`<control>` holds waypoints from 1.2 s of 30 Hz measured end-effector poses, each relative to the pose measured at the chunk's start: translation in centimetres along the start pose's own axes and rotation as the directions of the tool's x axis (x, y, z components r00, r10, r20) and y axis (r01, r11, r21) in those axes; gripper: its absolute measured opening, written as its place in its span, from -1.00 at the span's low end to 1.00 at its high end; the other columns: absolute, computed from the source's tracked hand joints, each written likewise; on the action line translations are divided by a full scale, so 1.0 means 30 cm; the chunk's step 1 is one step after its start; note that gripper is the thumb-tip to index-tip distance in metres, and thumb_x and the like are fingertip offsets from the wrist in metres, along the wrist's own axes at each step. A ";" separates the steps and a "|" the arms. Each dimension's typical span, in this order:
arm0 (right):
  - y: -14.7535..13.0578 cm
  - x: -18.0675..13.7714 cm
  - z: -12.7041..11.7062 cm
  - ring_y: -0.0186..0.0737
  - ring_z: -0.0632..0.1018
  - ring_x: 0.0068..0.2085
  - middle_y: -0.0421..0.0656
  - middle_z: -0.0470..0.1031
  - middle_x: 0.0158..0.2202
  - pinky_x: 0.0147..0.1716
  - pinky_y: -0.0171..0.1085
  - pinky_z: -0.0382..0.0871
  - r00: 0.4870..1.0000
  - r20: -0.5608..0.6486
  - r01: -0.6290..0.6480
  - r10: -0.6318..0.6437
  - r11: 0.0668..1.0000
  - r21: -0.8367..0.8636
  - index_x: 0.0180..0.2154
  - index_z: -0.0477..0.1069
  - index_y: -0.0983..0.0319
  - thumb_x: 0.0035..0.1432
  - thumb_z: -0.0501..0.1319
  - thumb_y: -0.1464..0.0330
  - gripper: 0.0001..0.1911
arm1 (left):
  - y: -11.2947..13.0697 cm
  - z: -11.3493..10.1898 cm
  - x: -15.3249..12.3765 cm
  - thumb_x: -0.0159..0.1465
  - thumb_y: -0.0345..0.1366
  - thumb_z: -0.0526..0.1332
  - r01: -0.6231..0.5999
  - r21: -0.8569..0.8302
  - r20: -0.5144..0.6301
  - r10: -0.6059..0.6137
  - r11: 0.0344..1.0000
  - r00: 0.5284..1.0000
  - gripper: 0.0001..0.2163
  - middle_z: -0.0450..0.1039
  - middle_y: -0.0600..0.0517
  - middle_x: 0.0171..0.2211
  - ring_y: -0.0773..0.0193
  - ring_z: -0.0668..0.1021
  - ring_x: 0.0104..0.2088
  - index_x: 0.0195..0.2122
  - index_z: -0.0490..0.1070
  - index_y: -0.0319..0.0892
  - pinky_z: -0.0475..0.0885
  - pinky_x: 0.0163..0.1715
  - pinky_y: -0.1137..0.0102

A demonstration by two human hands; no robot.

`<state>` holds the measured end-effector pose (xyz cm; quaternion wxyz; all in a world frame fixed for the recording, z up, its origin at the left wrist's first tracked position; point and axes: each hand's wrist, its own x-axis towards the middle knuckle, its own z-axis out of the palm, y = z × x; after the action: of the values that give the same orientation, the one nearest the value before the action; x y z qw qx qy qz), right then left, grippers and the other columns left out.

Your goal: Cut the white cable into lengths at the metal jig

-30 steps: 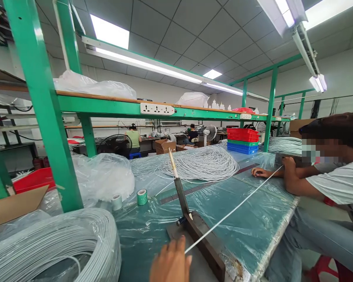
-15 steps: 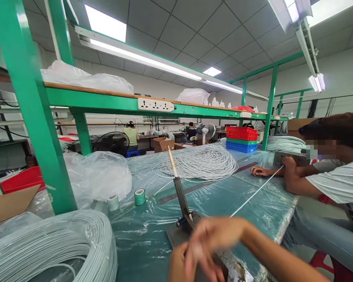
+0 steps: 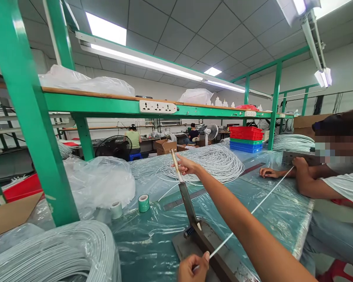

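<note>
The right hand (image 3: 186, 166) is reaching forward and gripping the taped top of the cutter's lever (image 3: 184, 192), fingers wrapped around it; the lever is standing raised and tilted away. The left hand (image 3: 192, 268) is sitting at the near end of the cutter (image 3: 207, 244), fingers pinched shut on the end of a white cable (image 3: 254, 209). That cable is running taut from the cutter blade, low over the plastic-covered surface (image 3: 153, 239), to a co-worker's hands (image 3: 285, 166) far to the cutter's right. Behind the cutter a loose coil of white cable (image 3: 220, 160) is lying. Left of the cutter a green tape roll (image 3: 143, 203) is standing
</note>
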<state>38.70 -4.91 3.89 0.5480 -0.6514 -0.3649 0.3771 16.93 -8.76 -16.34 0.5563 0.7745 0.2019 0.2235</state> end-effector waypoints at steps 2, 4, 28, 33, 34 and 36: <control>-0.015 0.002 0.005 -0.55 -0.13 -0.76 -0.35 -0.13 -0.78 -0.76 -0.52 -0.09 0.999 0.027 -0.038 0.037 0.999 0.025 -0.32 0.23 0.35 0.10 -0.47 -0.05 -0.26 | -0.008 -0.001 -0.001 -0.12 0.24 0.00 -0.016 0.004 0.011 0.016 1.000 1.000 -0.47 -0.04 0.11 -0.73 0.41 0.10 -0.63 -0.77 0.09 -0.20 -0.03 -0.59 0.46; -0.028 -0.011 0.005 -0.55 -0.12 -0.76 -0.35 -0.11 -0.78 -0.77 -0.52 -0.09 0.998 0.013 -0.054 0.054 0.998 0.042 -0.32 0.21 0.35 0.08 -0.47 -0.07 -0.25 | -0.002 -0.007 -0.008 -0.09 0.20 0.01 -0.022 0.025 0.025 0.021 0.999 0.999 -0.50 -0.05 0.11 -0.72 0.41 0.09 -0.62 -0.76 0.10 -0.21 -0.05 -0.59 0.46; 0.220 -1.089 0.205 -0.44 0.38 -0.65 -0.14 0.35 -0.47 -0.71 -0.52 0.22 0.916 -0.151 -0.332 0.371 0.914 0.231 0.10 -0.04 0.22 -0.09 0.04 0.38 -0.35 | 0.090 -0.053 -0.060 -0.08 0.01 0.08 0.036 -0.050 0.119 -0.029 0.998 0.992 -0.64 -0.02 0.13 -0.69 0.41 0.07 -0.59 -0.72 0.12 -0.21 -0.05 -0.57 0.47; 0.289 -1.097 0.252 -0.55 0.13 -0.73 -0.29 0.13 -0.63 -0.79 -0.53 -0.06 0.891 -0.207 -0.419 0.403 0.907 -0.037 -0.01 0.13 0.25 -0.16 0.05 0.41 -0.44 | 0.093 -0.052 -0.060 -0.10 0.02 0.10 0.041 -0.067 0.112 -0.034 0.997 0.993 -0.63 -0.02 0.13 -0.70 0.42 0.07 -0.59 -0.72 0.12 -0.21 -0.04 -0.56 0.47; 0.294 -1.100 0.255 -0.56 0.10 -0.72 -0.29 0.12 -0.63 -0.78 -0.53 -0.09 0.892 -0.222 -0.416 0.393 0.907 -0.064 -0.03 0.15 0.26 -0.14 0.06 0.40 -0.47 | 0.094 -0.053 -0.061 -0.10 0.02 0.10 0.041 -0.072 0.114 -0.033 0.997 0.993 -0.63 -0.01 0.13 -0.70 0.42 0.08 -0.59 -0.72 0.13 -0.21 -0.04 -0.56 0.48; 0.298 -1.106 0.256 -0.55 0.09 -0.70 -0.29 0.10 -0.63 -0.75 -0.52 -0.09 0.890 -0.228 -0.424 0.395 0.901 -0.095 -0.02 0.14 0.25 -0.12 0.04 0.40 -0.48 | 0.096 -0.054 -0.063 -0.09 0.04 0.10 0.044 -0.077 0.120 -0.034 0.996 0.992 -0.62 -0.01 0.14 -0.70 0.42 0.08 -0.59 -0.72 0.14 -0.22 -0.04 -0.56 0.48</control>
<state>17.51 -32.22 -2.81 0.4424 -0.7861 -0.1873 0.3890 14.63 -9.44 -13.38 0.6021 0.7595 0.1744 0.1739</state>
